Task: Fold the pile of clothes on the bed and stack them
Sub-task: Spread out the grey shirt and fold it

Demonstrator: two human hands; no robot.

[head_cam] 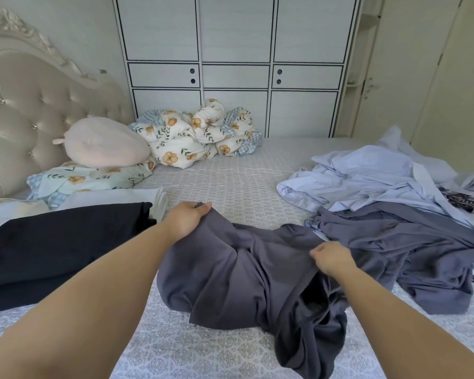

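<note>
Soft, limp grey garment point(230, 269) bunched mid-bed point(230, 173), pinched at far-left edge by left hand point(188, 218), at right fold by right hand point(330, 257); best gripped at hems.

head cam | 1 wide-angle view | faces forward-down over bed point(230, 170) | near forearms | wardrobe point(236, 64) behind

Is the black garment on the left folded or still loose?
Folded: the black garment lies flat with straight edges beside the white stack.
</note>
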